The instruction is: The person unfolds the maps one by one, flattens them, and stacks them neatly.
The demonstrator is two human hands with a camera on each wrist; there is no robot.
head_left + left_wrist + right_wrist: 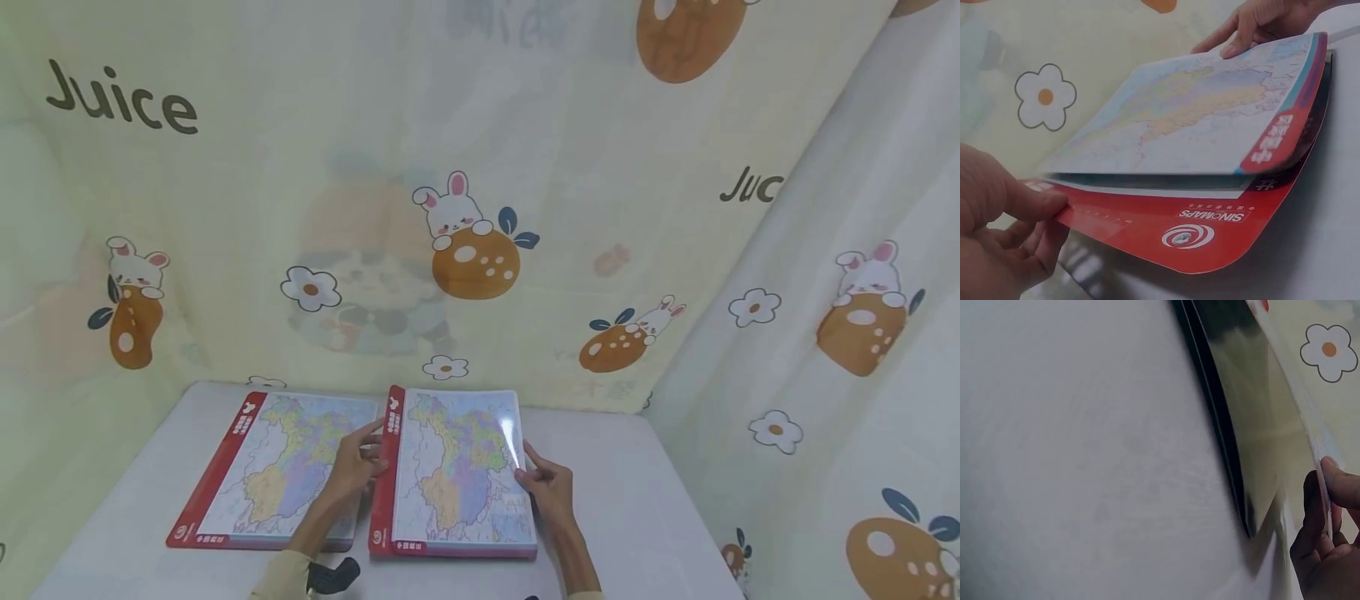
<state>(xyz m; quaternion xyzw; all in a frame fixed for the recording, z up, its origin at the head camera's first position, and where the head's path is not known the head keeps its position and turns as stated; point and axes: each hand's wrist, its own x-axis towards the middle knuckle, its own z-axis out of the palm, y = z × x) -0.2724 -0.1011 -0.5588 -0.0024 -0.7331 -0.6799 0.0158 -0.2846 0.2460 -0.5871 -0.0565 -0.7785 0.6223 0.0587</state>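
L hand (360,462) pinches the held map (457,467) by its 9 o'clock edge, thumb on the red strip (381,517), fingers behind. R hand (550,492) pinches the same map at 3 o'clock, thumb on top. Map's at 6 o'clock in the head view, over the wht table (615,483); its layers gape apart in the L wrist view (can't tell if it's 1 folded sheet or more). 2nd map (292,467), similar design w/ red border, lies just beside at 9 o'clock, partly under the L forearm. Bunny-print curtain (562,333) hangs at 12 o'clock, behind both.
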